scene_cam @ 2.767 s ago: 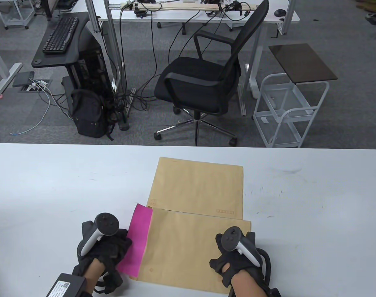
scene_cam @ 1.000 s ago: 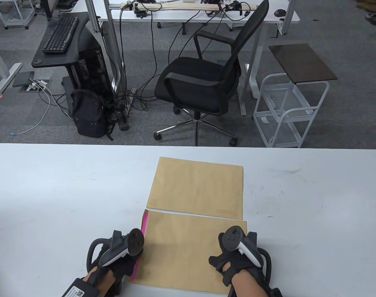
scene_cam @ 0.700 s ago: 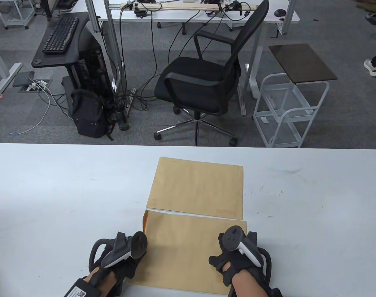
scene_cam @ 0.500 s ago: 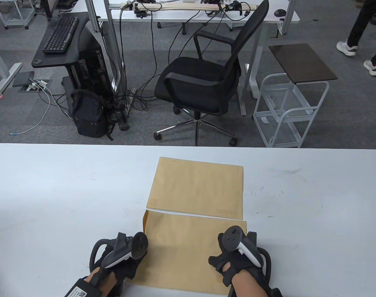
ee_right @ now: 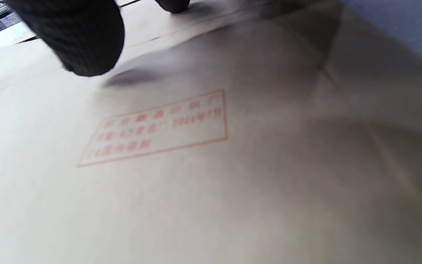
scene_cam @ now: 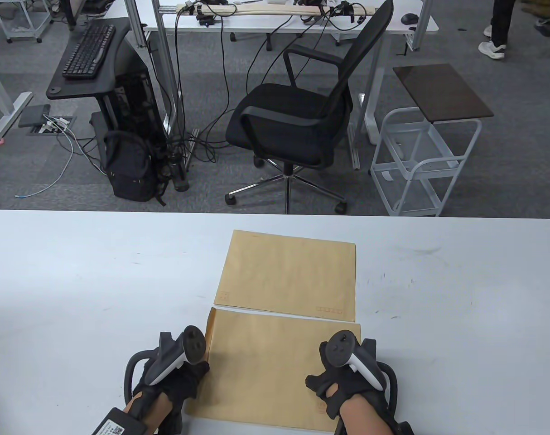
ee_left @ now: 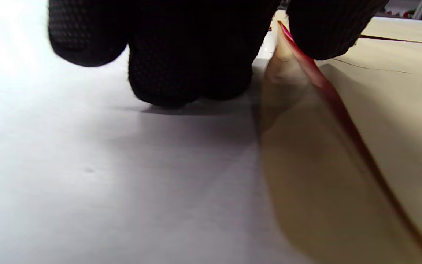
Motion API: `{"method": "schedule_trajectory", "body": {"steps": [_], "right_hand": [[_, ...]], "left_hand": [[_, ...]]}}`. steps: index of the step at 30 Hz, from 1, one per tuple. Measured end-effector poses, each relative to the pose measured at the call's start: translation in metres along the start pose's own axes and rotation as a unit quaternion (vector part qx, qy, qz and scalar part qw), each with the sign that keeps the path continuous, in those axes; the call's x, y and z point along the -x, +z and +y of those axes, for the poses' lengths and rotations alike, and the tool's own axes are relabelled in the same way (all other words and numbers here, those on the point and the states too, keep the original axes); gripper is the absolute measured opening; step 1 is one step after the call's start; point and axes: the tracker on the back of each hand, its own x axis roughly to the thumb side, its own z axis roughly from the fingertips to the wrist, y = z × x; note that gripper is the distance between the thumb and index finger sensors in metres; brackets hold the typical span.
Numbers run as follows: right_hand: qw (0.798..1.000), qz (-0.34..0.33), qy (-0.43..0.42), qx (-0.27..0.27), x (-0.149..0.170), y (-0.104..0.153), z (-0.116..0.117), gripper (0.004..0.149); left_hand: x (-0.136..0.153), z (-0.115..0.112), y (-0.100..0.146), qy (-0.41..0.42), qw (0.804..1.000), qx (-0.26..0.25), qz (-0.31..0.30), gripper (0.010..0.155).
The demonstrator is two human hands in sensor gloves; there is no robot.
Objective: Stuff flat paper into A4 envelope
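A tan A4 envelope (scene_cam: 275, 367) lies flat near the table's front edge, its open end to the left. The pink paper is inside it; only a thin pink edge (ee_left: 319, 75) shows at the mouth in the left wrist view. My left hand (scene_cam: 191, 374) is at that open end: one fingertip (ee_left: 328, 33) touches the top lip, the other fingers (ee_left: 181, 58) are curled on the table beside it. My right hand (scene_cam: 336, 378) rests on the envelope's right part, above a red printed stamp (ee_right: 156, 128), with one fingertip (ee_right: 79, 40) hovering close over it.
A second tan envelope (scene_cam: 288, 272) lies flat just behind the first, almost touching it. The white table (scene_cam: 75, 281) spreads wide to both sides. An office chair (scene_cam: 297, 122) and a white cart (scene_cam: 429, 158) stand beyond the far edge.
The pink paper has slid fully into the envelope and no longer shows from above. My left hand followed it right, then drew back slightly left. My right hand has not moved.
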Motion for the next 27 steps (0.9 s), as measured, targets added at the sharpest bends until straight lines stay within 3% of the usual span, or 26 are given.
{"method": "schedule_trajectory", "body": {"steps": [7, 11, 14, 17, 22, 27], "right_hand": [[1.0, -0.002, -0.006, -0.001, 0.0, 0.0, 0.0, 0.079], [1.0, -0.004, -0.009, -0.001, 0.0, 0.0, -0.001, 0.078], [0.999, -0.013, -0.034, 0.003, 0.0, 0.003, -0.006, 0.078], [0.999, -0.022, -0.045, 0.021, -0.001, 0.007, -0.011, 0.078], [0.996, -0.05, -0.07, 0.037, -0.002, 0.014, -0.019, 0.077], [0.991, -0.071, -0.106, 0.041, -0.001, 0.018, -0.025, 0.076]], "left_hand": [[-0.002, -0.008, -0.008, 0.018, 0.998, -0.06, 0.012, 0.045], [0.001, -0.006, -0.012, 0.028, 0.999, -0.033, -0.011, 0.042], [0.0, -0.003, -0.01, -0.013, 0.999, -0.03, -0.014, 0.041], [0.0, 0.005, -0.004, -0.038, 0.997, -0.071, -0.016, 0.042], [0.009, 0.033, 0.013, 0.036, 0.986, -0.158, -0.032, 0.044], [0.02, 0.054, 0.03, 0.052, 0.973, -0.203, -0.1, 0.043]]}}
